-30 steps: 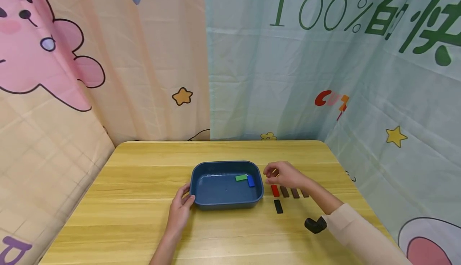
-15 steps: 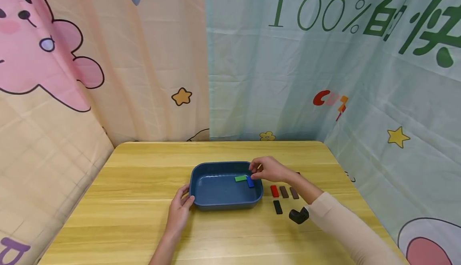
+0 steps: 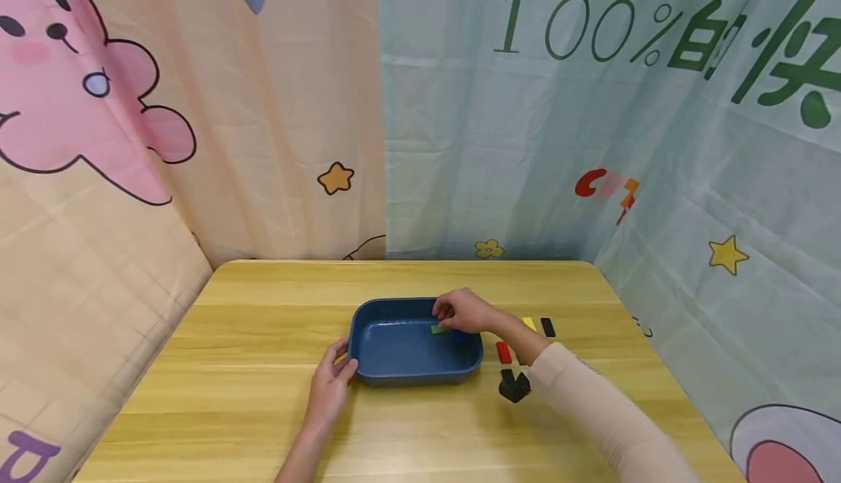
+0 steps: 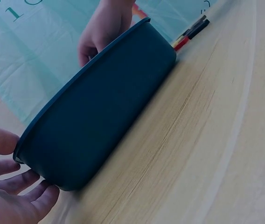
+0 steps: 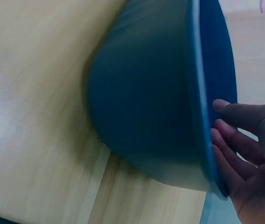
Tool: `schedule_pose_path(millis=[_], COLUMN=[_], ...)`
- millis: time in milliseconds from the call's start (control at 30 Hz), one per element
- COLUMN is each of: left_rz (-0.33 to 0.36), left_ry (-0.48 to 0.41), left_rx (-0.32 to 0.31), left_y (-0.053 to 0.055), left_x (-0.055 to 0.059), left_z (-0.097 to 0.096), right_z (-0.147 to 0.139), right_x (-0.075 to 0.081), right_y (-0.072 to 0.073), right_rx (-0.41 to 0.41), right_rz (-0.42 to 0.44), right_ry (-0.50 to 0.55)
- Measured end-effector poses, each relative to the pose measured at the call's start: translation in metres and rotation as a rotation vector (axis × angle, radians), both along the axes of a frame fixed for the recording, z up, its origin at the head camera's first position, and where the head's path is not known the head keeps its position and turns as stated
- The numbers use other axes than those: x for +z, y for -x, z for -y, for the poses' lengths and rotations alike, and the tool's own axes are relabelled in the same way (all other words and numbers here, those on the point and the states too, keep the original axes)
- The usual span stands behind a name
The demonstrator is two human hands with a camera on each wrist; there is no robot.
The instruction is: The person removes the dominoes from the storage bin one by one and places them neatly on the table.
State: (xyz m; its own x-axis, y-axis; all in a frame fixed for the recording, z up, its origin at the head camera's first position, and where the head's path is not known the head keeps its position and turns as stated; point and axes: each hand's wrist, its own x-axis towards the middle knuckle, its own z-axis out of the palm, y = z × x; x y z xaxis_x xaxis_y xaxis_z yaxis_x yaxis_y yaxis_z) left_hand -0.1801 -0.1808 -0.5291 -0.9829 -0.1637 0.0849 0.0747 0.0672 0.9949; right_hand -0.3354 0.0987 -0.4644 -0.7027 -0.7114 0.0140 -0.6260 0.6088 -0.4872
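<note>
A dark blue tray (image 3: 368, 322) sits mid-table, and its outer wall (image 4: 100, 116) fills the left wrist view. My left hand (image 3: 331, 384) rests against its near left corner, fingers (image 4: 27, 184) fairly straight along the wall. My right hand (image 3: 460, 311) hovers low over the tray's far right part, just above a green piece (image 3: 437, 330); a blue piece beside it is mostly hidden. In the right wrist view the fingers (image 5: 237, 149) lie loosely extended past the tray rim (image 5: 200, 88), and no piece shows in them.
Right of the tray lie a red piece (image 3: 503, 352), a yellow piece (image 3: 529, 323) and a black piece (image 3: 547, 327). Another black piece (image 3: 506, 375) lies by the black wrist camera (image 3: 515, 389). Printed curtains close the table's far and side edges.
My right hand has moved left from the row of pieces to above the tray, uncovering the yellow and black pieces. The left hand has stayed at the tray's corner.
</note>
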Motion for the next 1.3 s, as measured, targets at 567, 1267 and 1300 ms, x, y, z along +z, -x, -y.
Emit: schedule_pose_path(millis=[567,1267,1300], left_rz=[-0.016,-0.024,-0.029], left_ry=[-0.017,0.002,0.001], left_rx=[-0.014,0.012,0.012], left_y=[0.000,-0.001,-0.001], left_x=[-0.002,-0.003,-0.003], left_z=[-0.004,-0.002,-0.002], right_z=[0.022,0.015,0.014], right_x=[-0.023,-0.021,-0.020], right_y=[-0.007,0.004,0.004], right_rx=[-0.044,-0.001,-0.007], right_rz=[-0.224,-0.116,-0.118], right_ry=[-0.310,0.144,0.158])
